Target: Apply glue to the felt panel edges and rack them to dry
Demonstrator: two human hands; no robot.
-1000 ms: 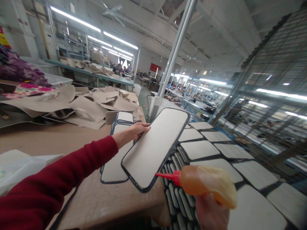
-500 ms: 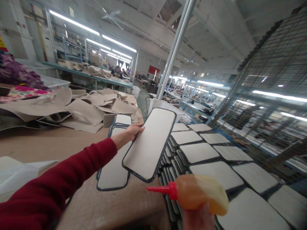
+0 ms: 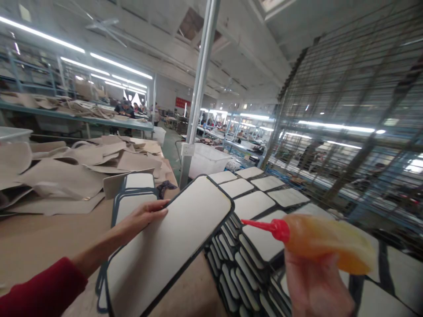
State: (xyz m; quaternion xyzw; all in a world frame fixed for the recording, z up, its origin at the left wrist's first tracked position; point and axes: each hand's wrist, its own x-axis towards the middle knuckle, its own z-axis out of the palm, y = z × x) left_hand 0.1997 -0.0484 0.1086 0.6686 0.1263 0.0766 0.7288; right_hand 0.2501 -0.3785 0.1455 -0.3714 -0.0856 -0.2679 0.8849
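Observation:
My left hand [image 3: 140, 216] grips the left edge of a white rounded panel with dark edging [image 3: 172, 242], holding it tilted above the brown table [image 3: 49, 237]. More panels of the same kind [image 3: 134, 193] lie under it on the table. My right hand [image 3: 313, 286] holds an amber squeeze bottle with a red nozzle [image 3: 317, 240]. The nozzle points left, close to the right edge of the held panel without touching it.
Stacks of white panels [image 3: 254, 220] fill the space to the right. Beige cut sheets [image 3: 72, 171] pile up on the table's far left. A metal post [image 3: 198, 97], a white bin [image 3: 206, 160] and wire racks [image 3: 346, 123] stand behind. People work at far benches.
The held panel has come nearer to me and lower. The bottle has risen and moved right. The view has swung to the right.

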